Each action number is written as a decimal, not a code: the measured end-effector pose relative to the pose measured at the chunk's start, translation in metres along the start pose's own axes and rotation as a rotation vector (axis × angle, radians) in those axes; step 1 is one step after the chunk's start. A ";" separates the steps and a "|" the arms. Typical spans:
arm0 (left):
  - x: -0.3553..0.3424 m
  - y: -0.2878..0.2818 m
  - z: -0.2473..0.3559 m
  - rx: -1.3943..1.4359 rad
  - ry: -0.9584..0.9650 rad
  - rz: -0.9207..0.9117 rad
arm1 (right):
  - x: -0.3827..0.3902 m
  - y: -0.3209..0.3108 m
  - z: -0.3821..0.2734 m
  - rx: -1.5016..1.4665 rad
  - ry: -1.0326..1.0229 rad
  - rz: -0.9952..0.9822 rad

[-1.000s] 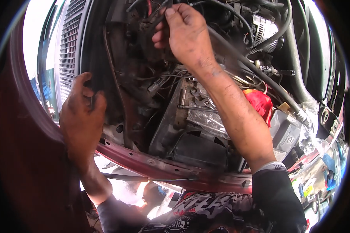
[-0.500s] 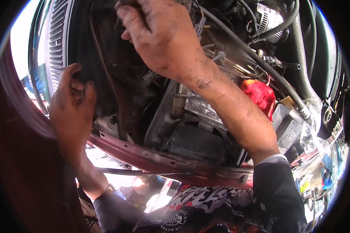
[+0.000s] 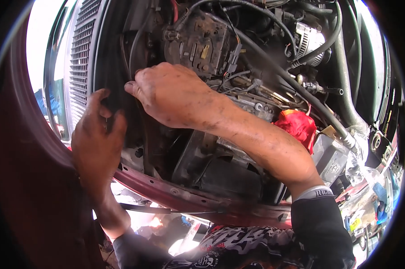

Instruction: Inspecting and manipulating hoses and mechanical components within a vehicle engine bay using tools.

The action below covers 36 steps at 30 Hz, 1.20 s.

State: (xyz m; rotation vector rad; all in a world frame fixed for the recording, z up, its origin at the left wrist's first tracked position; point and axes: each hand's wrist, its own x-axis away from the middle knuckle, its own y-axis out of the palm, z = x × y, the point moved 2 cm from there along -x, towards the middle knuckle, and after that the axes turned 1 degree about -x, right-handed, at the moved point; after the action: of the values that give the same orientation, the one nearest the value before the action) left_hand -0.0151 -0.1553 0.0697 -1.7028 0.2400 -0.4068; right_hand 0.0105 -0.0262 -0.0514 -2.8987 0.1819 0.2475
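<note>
My left hand is beside the grey slatted cowl grille at the left of the engine bay. Its thumb and forefinger are curved and apart against a dark strip; no grip on it shows. Further in, my right hand is closed, thumb pressed to forefinger. A thin dark line like a cable or edging runs down to those fingertips, but what they hold is hidden. My right forearm crosses over the engine. Just beyond the right hand lies a dirty dark metal unit with slots.
A red cloth lies on the engine, right of my forearm. An alternator and hoses fill the far right. A ring spanner end shows by the forearm. The red body edge runs along the near side.
My right hand has come down and nearer, uncovering the slotted metal unit. My left hand keeps its pose by the grille, while the whole view has shifted slightly.
</note>
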 end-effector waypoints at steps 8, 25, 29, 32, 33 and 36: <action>0.004 0.000 -0.001 0.019 0.064 0.032 | -0.010 0.008 0.014 -0.228 0.289 0.192; 0.004 0.003 -0.006 0.048 0.083 -0.013 | -0.004 0.030 0.022 -0.154 0.062 0.298; 0.005 0.002 -0.005 0.065 0.048 -0.035 | -0.011 0.033 0.030 -0.316 0.295 0.380; 0.004 0.003 -0.007 0.019 0.028 -0.024 | -0.014 0.031 0.028 -0.272 0.287 0.396; 0.004 0.004 -0.006 0.058 0.063 0.000 | -0.013 0.029 0.028 -0.273 0.306 0.384; 0.005 0.004 -0.005 0.058 0.080 0.000 | -0.014 0.019 0.026 -0.360 0.335 0.263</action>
State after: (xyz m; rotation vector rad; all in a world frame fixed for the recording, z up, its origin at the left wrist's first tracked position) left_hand -0.0125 -0.1627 0.0676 -1.6316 0.2840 -0.4778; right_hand -0.0101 -0.0366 -0.0780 -3.2502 0.6378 -0.1879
